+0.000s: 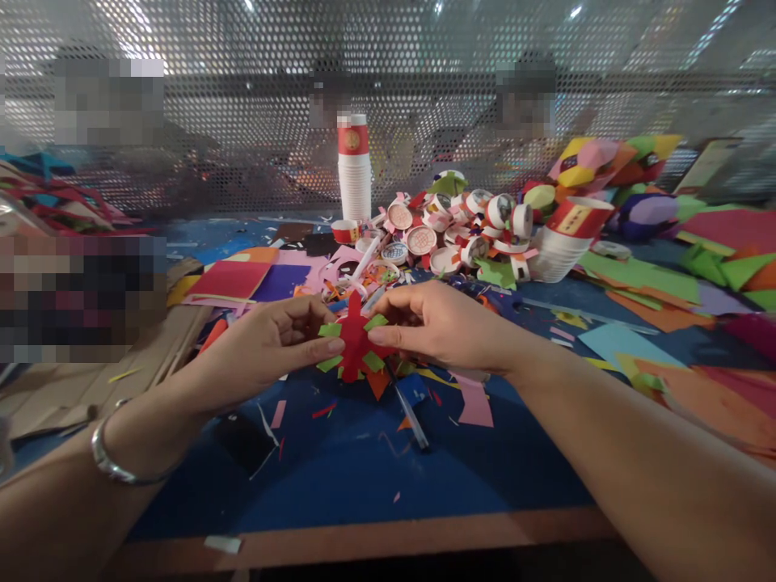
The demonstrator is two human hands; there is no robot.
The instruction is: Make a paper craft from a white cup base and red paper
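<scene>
Between both hands, above the blue table, is a red paper cutout (pixel 352 343) with several green paper tabs around its edge and a narrow point at the top. My left hand (pixel 284 335) pinches its left side, thumb on the front face. On the other side my right hand (pixel 424 327) grips the right edge, thumb also in front; its fingertips behind the paper are partly hidden. A pen (pixel 411 416) lies on the table just below the cutout. Near it are a pink paper scrap (pixel 475 402) and a black piece (pixel 246 440).
A tall stack of paper cups (pixel 355 182) stands at the back, with a heap of cut cup pieces (pixel 449 230) beside it. More stacked cups (pixel 570 234) lean at right. Coloured paper sheets (pixel 648 279) spread rightward; cardboard (pixel 121 380) lies left. A perforated metal screen (pixel 424 121) rises behind.
</scene>
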